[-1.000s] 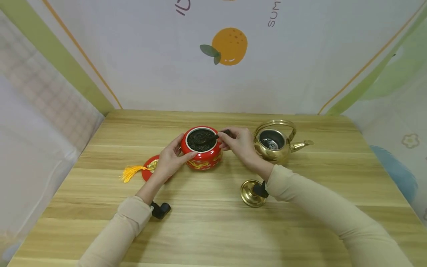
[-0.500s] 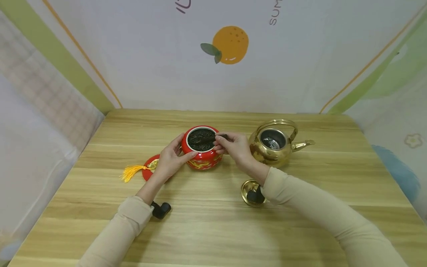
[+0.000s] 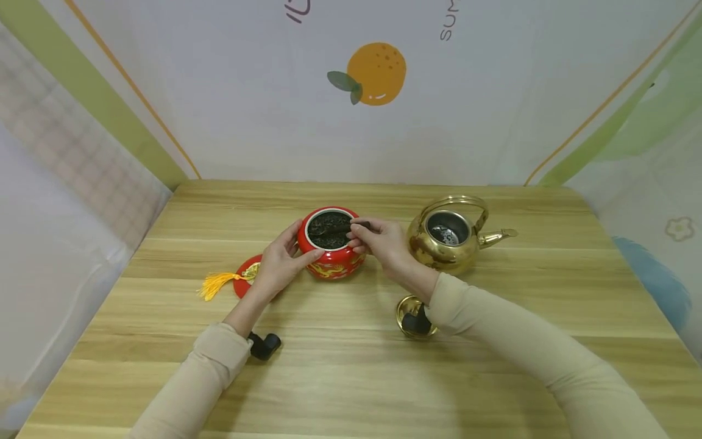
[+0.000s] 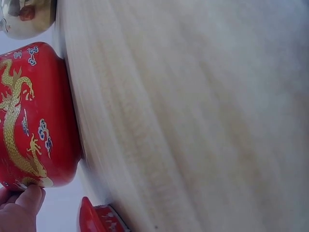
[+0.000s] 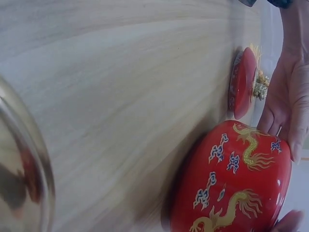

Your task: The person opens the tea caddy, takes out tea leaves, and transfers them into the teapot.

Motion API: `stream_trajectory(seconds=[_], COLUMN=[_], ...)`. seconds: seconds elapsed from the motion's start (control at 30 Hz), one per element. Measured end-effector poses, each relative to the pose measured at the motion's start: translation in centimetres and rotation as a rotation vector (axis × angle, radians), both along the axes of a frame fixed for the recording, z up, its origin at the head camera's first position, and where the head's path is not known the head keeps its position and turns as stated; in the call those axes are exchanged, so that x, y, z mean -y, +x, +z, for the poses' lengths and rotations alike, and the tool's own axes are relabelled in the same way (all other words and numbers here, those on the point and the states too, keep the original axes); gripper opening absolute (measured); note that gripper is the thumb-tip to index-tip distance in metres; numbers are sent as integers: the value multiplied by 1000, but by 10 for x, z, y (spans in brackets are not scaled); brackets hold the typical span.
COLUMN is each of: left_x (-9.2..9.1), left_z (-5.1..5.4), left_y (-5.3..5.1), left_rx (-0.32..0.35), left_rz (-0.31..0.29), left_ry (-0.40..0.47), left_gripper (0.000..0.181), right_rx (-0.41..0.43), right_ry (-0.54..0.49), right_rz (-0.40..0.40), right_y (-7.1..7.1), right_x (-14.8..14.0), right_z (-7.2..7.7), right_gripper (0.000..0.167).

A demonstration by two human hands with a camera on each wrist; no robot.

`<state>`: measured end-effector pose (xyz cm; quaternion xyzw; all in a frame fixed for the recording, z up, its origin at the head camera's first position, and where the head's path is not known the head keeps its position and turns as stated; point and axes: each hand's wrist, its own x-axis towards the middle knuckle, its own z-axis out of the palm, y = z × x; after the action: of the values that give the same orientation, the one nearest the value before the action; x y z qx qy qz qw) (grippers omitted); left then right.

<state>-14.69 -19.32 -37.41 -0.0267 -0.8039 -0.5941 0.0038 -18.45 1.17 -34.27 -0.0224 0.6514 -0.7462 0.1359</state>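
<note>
A red jar (image 3: 334, 269) with gold dragons stands uncovered on the table, filled with dark tea leaves (image 3: 329, 242). My left hand (image 3: 282, 262) holds its left side, thumb on the near rim and fingers around the far side. Between thumb and fingers, my right hand (image 3: 388, 245) pinches a dark tea scoop (image 3: 340, 230). The scoop's far end lies among the leaves inside the jar. In the left wrist view, the jar (image 4: 53, 111) stands upright with the left hand (image 4: 21, 210) at its side. Only a bit of the right hand (image 5: 289, 222) shows in the right wrist view.
Right of the jar stands a gold kettle (image 3: 436, 255), uncovered, its spout to the right. A gold lid (image 3: 404, 305) lies near the right sleeve, partly behind a black wrist device (image 3: 418, 322). A red lid (image 3: 241, 286) with a yellow tassel (image 3: 212, 285) lies left, partly under the left hand.
My right hand has shifted slightly left and nearer, and the scoop now lies flatter in the leaves. The left hand and jar stay put.
</note>
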Motion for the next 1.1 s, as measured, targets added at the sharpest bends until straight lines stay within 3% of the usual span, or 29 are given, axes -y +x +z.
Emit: stream_trajectory(seconds=[0.5,1.1], left_x=[-1,1], left_z=[1,1], left_y=[1,1], left_rx=[-5,-1], left_rz=[-4,-3], left_ry=[-9,-18], left_gripper=[82,83], right_rx=[56,-15], right_ry=[-56,-120], right_rz=[-35,-49], right_y=[4,15], right_x=[-13,-35], right_z=[-2,1], right_gripper=[31,34])
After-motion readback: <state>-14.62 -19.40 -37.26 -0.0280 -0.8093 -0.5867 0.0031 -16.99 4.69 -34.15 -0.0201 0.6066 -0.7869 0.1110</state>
